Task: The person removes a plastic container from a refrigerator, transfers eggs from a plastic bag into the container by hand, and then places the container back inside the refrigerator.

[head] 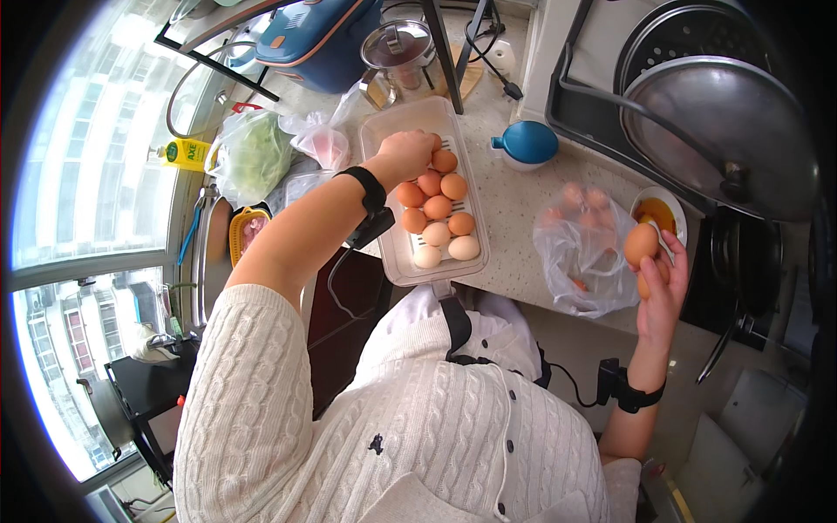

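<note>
A clear plastic egg tray (482,265) holds several brown and paler eggs in its slotted base. My left hand (409,153) reaches into its far end, fingers curled about a brown egg (435,141) that is mostly hidden. Off to the right, my right hand (662,294) holds two eggs, a brown egg (641,244) uppermost and a second egg (654,279) partly behind the thumb. Beside that hand, a thin plastic bag (579,261) with several eggs inside rests at the counter's front edge.
A white bowl (680,212) with amber liquid sits behind my right hand, close to a large pan lid (713,137). A blue-lidded container (526,142) stands right of the tray. Bagged greens (252,157) lie to the left. Rack legs (444,59) rise behind the tray.
</note>
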Tool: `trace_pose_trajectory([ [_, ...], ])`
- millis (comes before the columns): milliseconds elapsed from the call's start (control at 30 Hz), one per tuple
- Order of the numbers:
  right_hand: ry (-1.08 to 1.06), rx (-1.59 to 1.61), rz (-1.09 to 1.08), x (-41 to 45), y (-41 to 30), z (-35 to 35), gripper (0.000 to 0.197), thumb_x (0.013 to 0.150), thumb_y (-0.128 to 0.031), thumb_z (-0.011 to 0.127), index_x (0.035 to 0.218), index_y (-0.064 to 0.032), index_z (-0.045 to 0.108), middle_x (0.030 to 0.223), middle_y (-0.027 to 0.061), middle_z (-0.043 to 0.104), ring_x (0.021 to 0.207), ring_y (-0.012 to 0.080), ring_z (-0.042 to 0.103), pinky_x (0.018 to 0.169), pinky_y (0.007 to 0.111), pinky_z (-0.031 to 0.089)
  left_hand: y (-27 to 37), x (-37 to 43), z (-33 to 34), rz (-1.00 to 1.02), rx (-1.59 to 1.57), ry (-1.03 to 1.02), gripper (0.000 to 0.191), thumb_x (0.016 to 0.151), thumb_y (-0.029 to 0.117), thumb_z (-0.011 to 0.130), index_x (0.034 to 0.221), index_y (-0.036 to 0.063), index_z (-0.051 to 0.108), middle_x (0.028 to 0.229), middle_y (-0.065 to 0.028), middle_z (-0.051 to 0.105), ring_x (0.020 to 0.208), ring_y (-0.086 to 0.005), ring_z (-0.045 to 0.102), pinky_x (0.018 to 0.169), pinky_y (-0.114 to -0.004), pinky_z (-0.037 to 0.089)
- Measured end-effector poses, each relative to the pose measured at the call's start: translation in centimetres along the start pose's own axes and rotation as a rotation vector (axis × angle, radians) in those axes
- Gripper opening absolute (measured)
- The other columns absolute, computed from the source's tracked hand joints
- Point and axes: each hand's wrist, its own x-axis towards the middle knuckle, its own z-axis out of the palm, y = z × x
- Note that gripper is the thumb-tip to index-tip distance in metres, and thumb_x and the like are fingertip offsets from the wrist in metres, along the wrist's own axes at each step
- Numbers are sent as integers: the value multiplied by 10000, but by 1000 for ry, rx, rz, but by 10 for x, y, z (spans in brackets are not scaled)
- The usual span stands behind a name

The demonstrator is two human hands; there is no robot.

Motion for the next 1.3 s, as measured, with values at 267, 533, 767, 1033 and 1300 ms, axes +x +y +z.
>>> trace_pose_trajectory([
  [267, -149, 21, 71, 14, -8, 88, 471, 743, -17, 652, 1166, -27, 444, 1107, 131, 537, 951, 163, 551, 794, 272, 473, 1, -20, -20, 35, 70, -16, 446, 726, 207, 683, 1120, 103, 501, 1053, -125, 550, 927, -324, 567, 755, -381, 466],
  [533, -509, -278, -147, 63, 34, 243, 460, 680, -101, 735, 1067, -26, 498, 977, 105, 593, 908, 178, 585, 774, 272, 480, -55, -82, -83, 48, -342, 433, 287, 766, 238, 622, 949, 20, 588, 867, -128, 625, 804, -286, 603, 691, -365, 477],
  [767, -536, -1023, -116, 97, 70, 324, 316, 717, -159, 669, 968, -89, 491, 907, 112, 614, 836, 295, 595, 690, 389, 476, -96, -127, -66, 64, -786, 559, 211, 820, 124, 609, 963, -27, 580, 781, -82, 626, 707, -115, 593, 639, -252, 475],
  [1033, -792, -1297, -868, 96, 102, 343, 193, 696, -104, 595, 867, -106, 505, 831, 43, 571, 810, 241, 577, 616, 366, 486, -122, -144, -43, 55, -989, 434, 181, 835, 89, 597, 976, -23, 584, 829, -57, 631, 760, -105, 589, 683, -239, 466],
  [1300, -793, -1444, -948, 94, 109, 345, 124, 708, -109, 554, 831, -113, 540, 853, 23, 542, 807, 201, 573, 587, 333, 499, -129, -145, -38, 114, -994, 387, 182, 833, 84, 594, 978, -26, 587, 833, -63, 634, 754, -110, 593, 679, -240, 470],
])
